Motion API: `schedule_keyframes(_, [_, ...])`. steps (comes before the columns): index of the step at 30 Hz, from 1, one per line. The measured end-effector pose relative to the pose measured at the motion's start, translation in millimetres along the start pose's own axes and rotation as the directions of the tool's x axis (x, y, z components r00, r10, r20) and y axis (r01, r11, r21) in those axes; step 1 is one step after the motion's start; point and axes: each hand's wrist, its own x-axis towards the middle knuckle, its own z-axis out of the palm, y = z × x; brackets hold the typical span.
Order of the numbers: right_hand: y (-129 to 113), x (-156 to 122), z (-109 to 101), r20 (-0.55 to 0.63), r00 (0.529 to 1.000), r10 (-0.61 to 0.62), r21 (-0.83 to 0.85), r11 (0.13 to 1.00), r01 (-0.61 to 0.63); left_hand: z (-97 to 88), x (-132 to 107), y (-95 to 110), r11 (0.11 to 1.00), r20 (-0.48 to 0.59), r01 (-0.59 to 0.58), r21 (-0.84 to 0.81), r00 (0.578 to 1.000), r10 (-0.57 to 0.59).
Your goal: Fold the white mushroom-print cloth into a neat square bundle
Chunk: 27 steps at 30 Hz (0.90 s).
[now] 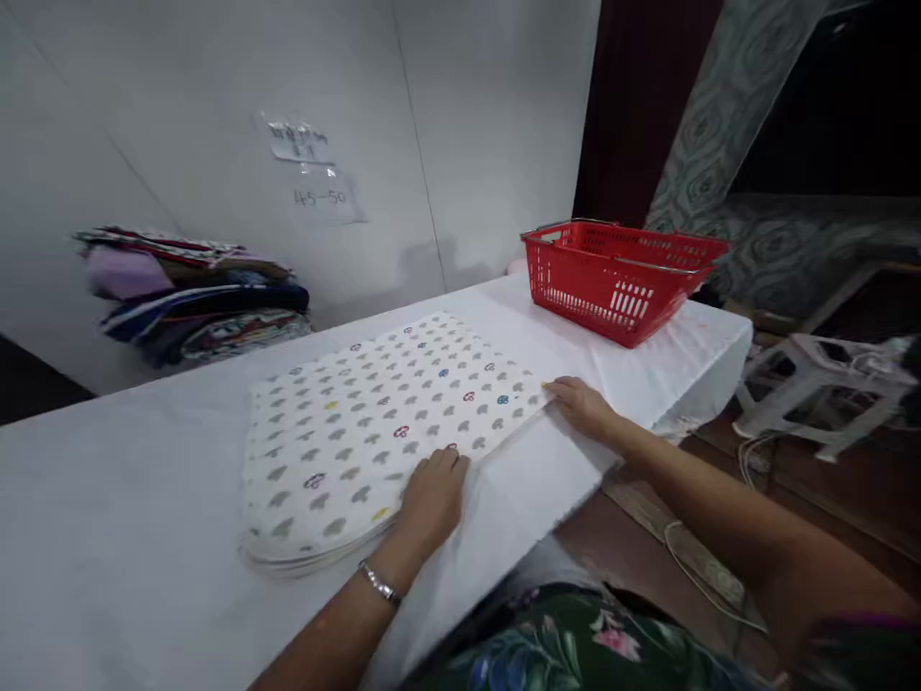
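Note:
A folded white cloth (389,413) printed with small grey and coloured hearts lies flat on the white table (107,537). My left hand (432,494), a bracelet on its wrist, rests on the cloth's near edge with fingers curled over it. My right hand (584,405) touches the cloth's right corner, fingers stretched flat on the table beside it. Neither hand lifts the cloth.
A red plastic basket (619,274) stands at the table's far right end. A stack of folded colourful fabrics (194,297) sits at the back left against the white wall. A white plastic stool (820,384) and cables lie on the floor to the right.

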Motion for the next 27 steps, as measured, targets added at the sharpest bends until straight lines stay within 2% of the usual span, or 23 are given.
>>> schedule_keyframes(5, [-12.2, 9.4, -3.1, 0.016, 0.984, -0.179, 0.016, 0.984, 0.179, -6.1, 26.3, 18.1, 0.999, -0.015, -0.028, -0.025, 1.000, 0.027])
schedule_keyframes(14, [-8.8, 26.0, -10.3, 0.197, 0.934, -0.299, -0.064, 0.946, 0.317, 0.0, 71.0, 33.2, 0.995, -0.030, 0.007, -0.097, 1.000, -0.009])
schedule_keyframes(21, [-2.5, 33.3, -11.0, 0.256, 0.906, -0.338, -0.039, 0.932, 0.359, 4.5, 77.3, 32.2, 0.997, -0.012, 0.025, -0.077, 1.000, -0.027])
schedule_keyframes(27, [-4.8, 35.1, -16.8, 0.310, 0.865, -0.395, -0.055, 0.901, 0.431, 3.3, 76.6, 39.9, 0.999, -0.029, -0.021, -0.031, 0.999, 0.020])
